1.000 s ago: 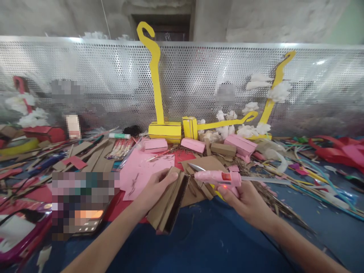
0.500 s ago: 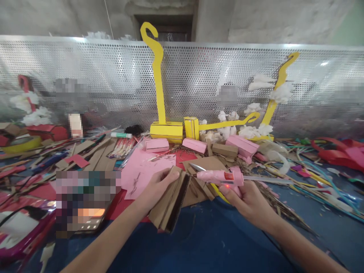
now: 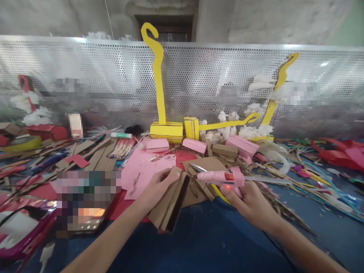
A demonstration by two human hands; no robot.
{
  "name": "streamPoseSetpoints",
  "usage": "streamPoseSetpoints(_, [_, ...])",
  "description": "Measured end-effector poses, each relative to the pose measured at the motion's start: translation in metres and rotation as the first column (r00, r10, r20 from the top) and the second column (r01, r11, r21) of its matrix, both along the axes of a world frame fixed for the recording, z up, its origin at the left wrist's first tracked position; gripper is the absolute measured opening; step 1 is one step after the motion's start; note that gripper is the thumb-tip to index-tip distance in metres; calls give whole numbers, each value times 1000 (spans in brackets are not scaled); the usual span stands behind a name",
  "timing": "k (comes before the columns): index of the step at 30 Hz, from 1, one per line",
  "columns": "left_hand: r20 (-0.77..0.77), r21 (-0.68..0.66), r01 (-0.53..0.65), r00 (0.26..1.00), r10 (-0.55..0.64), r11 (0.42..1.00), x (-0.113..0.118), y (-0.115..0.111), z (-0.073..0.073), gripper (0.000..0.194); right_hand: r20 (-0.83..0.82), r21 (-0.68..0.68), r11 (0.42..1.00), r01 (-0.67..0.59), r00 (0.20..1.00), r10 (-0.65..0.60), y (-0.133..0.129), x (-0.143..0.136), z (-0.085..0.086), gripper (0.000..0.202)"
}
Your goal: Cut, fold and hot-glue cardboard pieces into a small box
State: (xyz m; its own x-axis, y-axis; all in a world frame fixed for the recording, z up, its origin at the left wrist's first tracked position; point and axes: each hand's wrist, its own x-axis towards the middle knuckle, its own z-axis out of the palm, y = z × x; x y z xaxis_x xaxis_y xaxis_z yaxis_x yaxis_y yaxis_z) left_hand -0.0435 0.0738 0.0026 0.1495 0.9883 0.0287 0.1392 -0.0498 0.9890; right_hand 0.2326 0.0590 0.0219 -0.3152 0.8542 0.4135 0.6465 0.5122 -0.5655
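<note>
My left hand (image 3: 159, 185) grips a folded piece of brown cardboard (image 3: 170, 203), thumb on its upper face, tilted above the table. My right hand (image 3: 247, 199) is wrapped round the handle of a pink glue gun (image 3: 220, 178). A red light glows on the gun, and a clear glue stick (image 3: 269, 179) sticks out of its back. The gun's nozzle points left at the upper right edge of the cardboard, very near it; whether they touch I cannot tell. Behind the nozzle lies a pointed metal blade (image 3: 199, 168). Pink paper (image 3: 142, 170) lies beyond my left hand.
Yellow hooked paper shapes (image 3: 159, 87) on box bases stand before a perforated metal panel (image 3: 113, 76). Small pink boxes (image 3: 157, 145) sit in front of them. Cardboard strips (image 3: 102, 155) and a phone (image 3: 91, 223) are at left. Wires (image 3: 327, 185) and scraps litter the right.
Almost nothing differs. The cardboard has turned very slightly, and the glue gun stays at its edge, shifted by a tiny amount.
</note>
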Motion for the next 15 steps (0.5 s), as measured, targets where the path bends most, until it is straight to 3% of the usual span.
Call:
streamPoseSetpoints(7, [45,-58,-27,999,30,998,1,0,3,46,3,-28,996,-83,997,83,0,4,-3,38])
streamPoseSetpoints(15, [-24,-12,-39,999,38,999,1,-1,4,45,-3,-55,993,-108,994,108,1,6,-7,41])
